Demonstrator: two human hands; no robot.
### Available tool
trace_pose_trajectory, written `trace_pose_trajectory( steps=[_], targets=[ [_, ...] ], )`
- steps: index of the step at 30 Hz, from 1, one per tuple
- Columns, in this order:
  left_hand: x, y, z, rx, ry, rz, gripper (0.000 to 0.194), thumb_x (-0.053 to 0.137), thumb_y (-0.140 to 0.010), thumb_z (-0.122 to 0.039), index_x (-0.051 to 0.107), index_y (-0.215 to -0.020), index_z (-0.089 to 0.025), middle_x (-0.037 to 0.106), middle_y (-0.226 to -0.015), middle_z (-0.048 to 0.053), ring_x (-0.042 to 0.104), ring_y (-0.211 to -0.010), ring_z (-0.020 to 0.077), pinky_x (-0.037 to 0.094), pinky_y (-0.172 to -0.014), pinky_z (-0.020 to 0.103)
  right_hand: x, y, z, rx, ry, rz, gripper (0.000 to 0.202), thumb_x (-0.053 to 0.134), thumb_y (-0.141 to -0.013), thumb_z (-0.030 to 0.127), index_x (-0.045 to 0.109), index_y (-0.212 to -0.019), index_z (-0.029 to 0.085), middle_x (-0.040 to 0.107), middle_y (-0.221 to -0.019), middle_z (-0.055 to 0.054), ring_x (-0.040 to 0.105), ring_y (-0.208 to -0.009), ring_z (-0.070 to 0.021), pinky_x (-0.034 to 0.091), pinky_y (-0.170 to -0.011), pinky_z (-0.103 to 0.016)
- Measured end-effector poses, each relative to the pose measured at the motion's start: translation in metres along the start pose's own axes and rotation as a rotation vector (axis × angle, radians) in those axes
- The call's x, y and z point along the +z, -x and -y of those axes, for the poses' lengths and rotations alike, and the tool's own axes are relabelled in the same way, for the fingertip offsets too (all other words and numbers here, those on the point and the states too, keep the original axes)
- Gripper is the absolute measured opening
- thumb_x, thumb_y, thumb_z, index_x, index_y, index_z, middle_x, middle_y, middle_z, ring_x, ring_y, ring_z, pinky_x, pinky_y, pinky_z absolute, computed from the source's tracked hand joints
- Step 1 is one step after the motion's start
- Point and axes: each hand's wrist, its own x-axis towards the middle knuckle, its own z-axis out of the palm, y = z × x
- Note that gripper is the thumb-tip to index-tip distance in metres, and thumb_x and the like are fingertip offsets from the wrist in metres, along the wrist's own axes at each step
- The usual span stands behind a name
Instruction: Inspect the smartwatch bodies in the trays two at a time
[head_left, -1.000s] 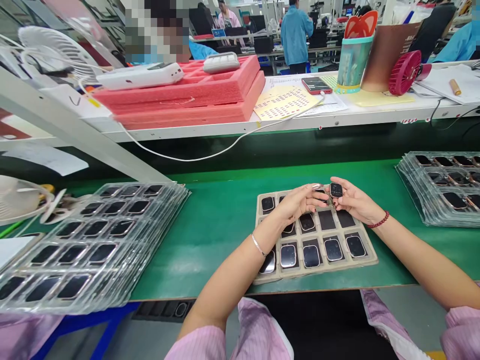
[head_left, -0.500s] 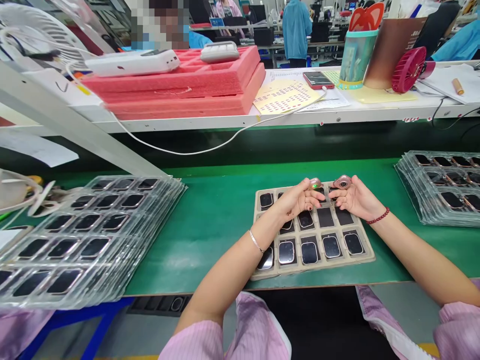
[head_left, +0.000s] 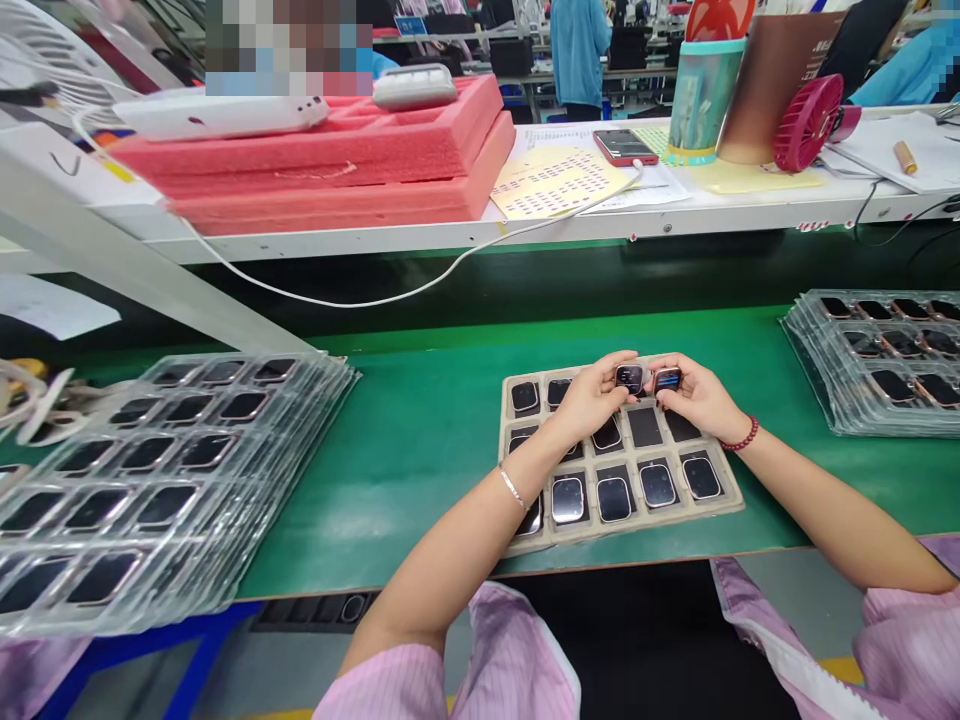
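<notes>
– Head view: what is held?
– The left watch point(head_left: 630, 378) is pinched in the curled left hand point(head_left: 594, 402), the right watch point(head_left: 666, 380) in the curled right hand point(head_left: 696, 394), both above the beige tray point(head_left: 733, 490).
– Around?
– Clear trays point(head_left: 251, 505) are stacked either side.

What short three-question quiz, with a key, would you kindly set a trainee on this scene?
1. True or false: the left hand holds a watch-like device and the right hand holds a second device.
2. On which side is the red beaded bracelet worn: A) left; B) right; C) both?
3. Fill in: the beige tray lies on a ____ table.

Key: 1. True. 2. B. 3. Green.
</notes>
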Motion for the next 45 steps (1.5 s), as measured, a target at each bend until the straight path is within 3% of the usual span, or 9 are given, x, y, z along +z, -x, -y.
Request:
trace_pose_trajectory(
  steps=[5, 12, 16, 18, 23, 30, 35, 45],
  targets=[
    [-0.0010, 0.0013, -0.0031, -0.033, -0.022, -0.017, 0.057, 0.058, -0.075, -0.009, 0.056, -0.131, -0.016, 0.068, -0.115, 0.011, 0.071, -0.080, 0.0141, 0.049, -0.061, 0.019, 0.0015, 0.0006, -0.0001, -0.038, 0.036, 0.011, 0.031, 0.065, -0.082, 0.019, 0.058, -0.112, 0.021, 0.066, -0.096, -0.005, 0.067, -0.089, -0.0207, 0.055, -0.079, -0.037],
    [-0.0009, -0.0002, -0.0015, -0.023, 0.006, 0.000, 0.058, 0.061, -0.076, -0.010, 0.055, -0.133, -0.016, 0.071, -0.104, 0.009, 0.072, -0.080, 0.0146, 0.048, -0.060, 0.018, 0.0014, 0.0016, 0.0013, -0.033, 0.049, 0.004, 0.030, 0.065, -0.082, 0.022, 0.058, -0.111, 0.022, 0.068, -0.096, -0.006, 0.067, -0.087, -0.0212, 0.056, -0.072, -0.036],
    [-0.0022, -0.0016, 0.0012, -0.016, 0.017, 0.000, 0.045, 0.062, -0.077, -0.012, 0.061, -0.122, -0.015, 0.071, -0.105, 0.008, 0.072, -0.078, 0.0142, 0.050, -0.060, 0.018, 0.0016, 0.0020, -0.0001, -0.003, 0.053, -0.002, 0.026, 0.065, -0.083, 0.025, 0.059, -0.109, 0.022, 0.069, -0.095, -0.006, 0.066, -0.074, -0.0186, 0.057, -0.066, -0.035],
    [-0.0027, -0.0017, 0.0015, -0.012, 0.014, 0.000, 0.042, 0.061, -0.077, -0.012, 0.062, -0.118, -0.015, 0.071, -0.104, 0.008, 0.072, -0.078, 0.0138, 0.050, -0.061, 0.018, 0.0019, 0.0023, -0.0011, -0.004, 0.066, 0.003, 0.025, 0.064, -0.084, 0.024, 0.060, -0.108, 0.022, 0.070, -0.096, -0.006, 0.068, -0.079, -0.0199, 0.058, -0.071, -0.037],
    [-0.0017, -0.0014, 0.0001, 0.030, 0.031, 0.033, 0.048, 0.058, -0.071, -0.006, 0.060, -0.118, -0.016, 0.071, -0.108, 0.008, 0.072, -0.085, 0.0146, 0.056, -0.076, 0.024, 0.0021, 0.0025, -0.0020, -0.004, 0.071, -0.009, 0.031, 0.065, -0.080, 0.020, 0.060, -0.111, 0.023, 0.069, -0.103, -0.007, 0.069, -0.094, -0.0234, 0.058, -0.084, -0.041],
    [-0.0002, -0.0006, -0.0026, 0.025, 0.012, 0.028, 0.048, 0.058, -0.069, -0.006, 0.059, -0.116, -0.015, 0.072, -0.107, 0.008, 0.072, -0.086, 0.0158, 0.056, -0.089, 0.032, 0.0020, 0.0034, -0.0008, 0.017, 0.083, 0.004, 0.021, 0.062, -0.084, 0.023, 0.062, -0.106, 0.022, 0.070, -0.094, -0.005, 0.067, -0.068, -0.0166, 0.059, -0.070, -0.036],
    [0.0005, -0.0004, -0.0042, 0.014, 0.013, 0.011, 0.047, 0.059, -0.068, -0.007, 0.060, -0.114, -0.015, 0.071, -0.107, 0.007, 0.072, -0.084, 0.0154, 0.057, -0.087, 0.032, 0.0019, 0.0028, 0.0001, -0.002, 0.079, 0.002, 0.029, 0.065, -0.080, 0.019, 0.062, -0.108, 0.021, 0.070, -0.100, -0.006, 0.071, -0.085, -0.0204, 0.059, -0.081, -0.037],
    [-0.0008, 0.0001, -0.0034, 0.037, 0.005, 0.038, 0.040, 0.060, -0.076, -0.011, 0.060, -0.115, -0.016, 0.071, -0.108, 0.008, 0.071, -0.086, 0.0151, 0.057, -0.081, 0.027, 0.0019, 0.0033, 0.0009, 0.032, 0.081, 0.009, 0.029, 0.067, -0.081, 0.022, 0.062, -0.110, 0.023, 0.071, -0.100, -0.006, 0.071, -0.091, -0.0232, 0.059, -0.085, -0.041]
  ],
)
